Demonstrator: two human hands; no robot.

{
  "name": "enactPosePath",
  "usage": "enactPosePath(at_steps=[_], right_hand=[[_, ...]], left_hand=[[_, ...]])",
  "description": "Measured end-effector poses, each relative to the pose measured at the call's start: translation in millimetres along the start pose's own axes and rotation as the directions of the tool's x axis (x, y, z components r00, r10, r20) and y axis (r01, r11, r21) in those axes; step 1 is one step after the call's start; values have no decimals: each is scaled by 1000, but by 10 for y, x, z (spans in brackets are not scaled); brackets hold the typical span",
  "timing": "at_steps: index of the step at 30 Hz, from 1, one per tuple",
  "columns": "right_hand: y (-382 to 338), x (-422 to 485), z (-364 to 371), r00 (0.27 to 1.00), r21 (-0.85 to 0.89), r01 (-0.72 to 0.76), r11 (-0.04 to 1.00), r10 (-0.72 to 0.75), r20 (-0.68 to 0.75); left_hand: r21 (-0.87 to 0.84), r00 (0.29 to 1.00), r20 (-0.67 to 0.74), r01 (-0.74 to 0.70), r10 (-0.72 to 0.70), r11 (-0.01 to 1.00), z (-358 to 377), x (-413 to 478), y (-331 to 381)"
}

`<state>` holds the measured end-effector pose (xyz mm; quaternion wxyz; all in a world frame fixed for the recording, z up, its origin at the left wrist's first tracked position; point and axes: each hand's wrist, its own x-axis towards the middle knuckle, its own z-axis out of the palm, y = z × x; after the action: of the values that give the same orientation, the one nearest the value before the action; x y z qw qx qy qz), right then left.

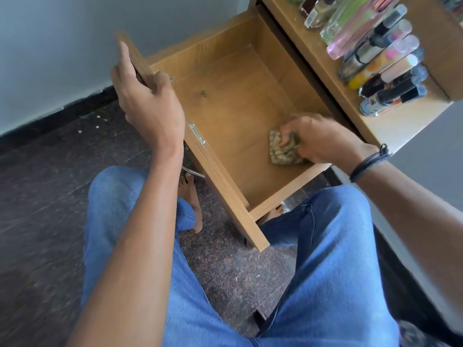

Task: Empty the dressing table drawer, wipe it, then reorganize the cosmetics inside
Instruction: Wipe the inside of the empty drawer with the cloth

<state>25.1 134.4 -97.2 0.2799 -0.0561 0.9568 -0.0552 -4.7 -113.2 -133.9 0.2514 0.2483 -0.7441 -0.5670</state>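
Note:
The wooden drawer (225,96) stands pulled out of the dressing table, with nothing inside but a cloth. My left hand (147,103) grips the top edge of the drawer's front panel. My right hand (318,139) reaches into the drawer's near right corner and grips a crumpled olive-green cloth (280,151), pressing it on the drawer floor. Several cosmetic bottles and tubes (375,53) stand in rows on the table top (375,121) at the upper right.
I sit facing the drawer, with my knees in blue jeans (313,259) below it and bare feet on the dark speckled floor (50,196). A grey wall (50,58) runs along the left. A metal lock plate (196,134) sits on the drawer front's inner face.

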Motion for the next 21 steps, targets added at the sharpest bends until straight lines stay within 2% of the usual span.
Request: enactPosePath(at_steps=[2, 5, 9, 11, 13, 17, 21], right_hand=[[-82, -9, 26, 998, -53, 66, 996, -65, 14], [-224, -44, 103, 977, -12, 187, 982, -185, 111], [-364, -22, 212, 911, -4, 332, 943, -319, 263], [-418, 19, 250, 882, 7, 386, 923, -371, 291], [-473, 12, 283, 880, 7, 404, 915, -391, 271], [-581, -51, 333, 894, -114, 422, 899, -392, 218], [-441, 38, 242, 901, -152, 401, 903, -360, 242]], left_hand=[[-12, 1000, -6, -2, 2, 1000, 10, 10, -18], [-37, 1000, -4, -13, 12, 999, 23, 23, -72], [-51, 999, 5, -33, 33, 998, 43, 25, -101], [-52, 1000, -1, -29, 29, 998, 42, 29, -103], [-58, 1000, -4, -21, 21, 998, 39, 41, -102], [-59, 1000, -7, -10, 10, 998, 48, 49, -99], [-63, 1000, -1, -15, 15, 998, 39, 54, -122]])
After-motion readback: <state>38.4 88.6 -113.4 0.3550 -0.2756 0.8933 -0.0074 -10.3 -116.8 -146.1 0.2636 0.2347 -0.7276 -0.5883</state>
